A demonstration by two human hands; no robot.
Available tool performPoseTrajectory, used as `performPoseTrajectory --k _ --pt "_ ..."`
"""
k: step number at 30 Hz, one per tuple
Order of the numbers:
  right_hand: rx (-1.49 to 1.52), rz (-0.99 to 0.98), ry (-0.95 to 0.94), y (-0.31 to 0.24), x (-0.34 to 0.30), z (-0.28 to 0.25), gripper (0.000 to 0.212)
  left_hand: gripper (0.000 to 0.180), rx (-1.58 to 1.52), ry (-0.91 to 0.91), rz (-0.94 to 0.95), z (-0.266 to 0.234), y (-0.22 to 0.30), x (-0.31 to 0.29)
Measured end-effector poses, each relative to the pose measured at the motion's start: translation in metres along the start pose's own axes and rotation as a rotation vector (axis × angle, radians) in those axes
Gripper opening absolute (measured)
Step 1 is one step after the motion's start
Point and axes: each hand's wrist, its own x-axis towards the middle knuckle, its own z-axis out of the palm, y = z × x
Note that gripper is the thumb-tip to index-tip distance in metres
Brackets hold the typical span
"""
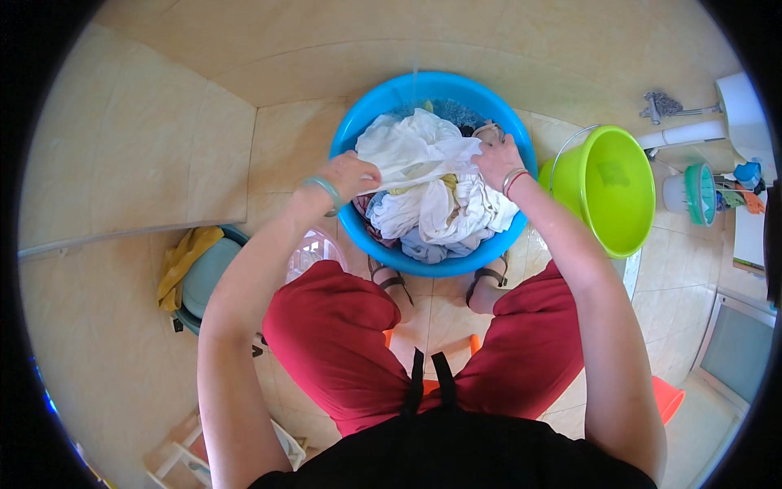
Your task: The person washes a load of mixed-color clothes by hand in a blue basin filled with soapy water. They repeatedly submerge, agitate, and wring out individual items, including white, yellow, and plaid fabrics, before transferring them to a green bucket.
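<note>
A large blue basin [521, 151] stands on the floor between my feet, heaped with wet laundry. Across the top of the pile lies a white cloth garment [419, 143], stretched between my two hands. At its left edge, my left hand [352, 175] has its fingers closed on the cloth near the basin's rim. My right hand [498, 160] grips the opposite side of the same garment, its fingertips partly hidden. Below it in the basin are more white clothes [444, 208] and a greyish-blue piece [432, 244]. Water shows at the basin's far side, under a thin stream.
A lime-green bucket [619, 191] stands right of the basin. Farther right, a small teal-rimmed pail [700, 194] hangs near the wall. On the left are a pinkish clear basin [318, 253] and a dark tub [232, 234] with a yellow cloth [186, 265]. Tiled walls stand close ahead and left.
</note>
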Motion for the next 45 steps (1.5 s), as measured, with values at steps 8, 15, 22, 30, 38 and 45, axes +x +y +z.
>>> performPoseTrajectory --k 8,15,22,30,38,45 --pt "0.034 -0.072 0.485 0.051 -0.029 -0.067 0.009 0.013 0.088 0.367 -0.036 -0.029 -0.016 0.0" --pt "0.434 0.238 0.529 0.07 -0.031 -0.106 0.019 0.011 -0.092 0.402 0.302 -0.086 0.028 -0.003" --pt "1.129 0.284 0.403 0.102 -0.011 -0.092 0.024 0.023 0.38 0.254 0.023 -0.119 0.009 0.015" --pt "2.064 -0.035 0.863 0.11 0.004 -0.129 0.019 0.021 -0.748 0.395 -0.082 -0.127 -0.008 0.044" --pt "1.565 0.141 0.568 0.077 0.051 -0.067 0.027 0.018 -0.69 0.649 0.032 -0.037 -0.008 0.109" --pt "0.716 0.081 0.408 -0.004 0.126 0.046 0.032 0.03 -0.118 0.368 -0.054 0.07 -0.02 0.162"
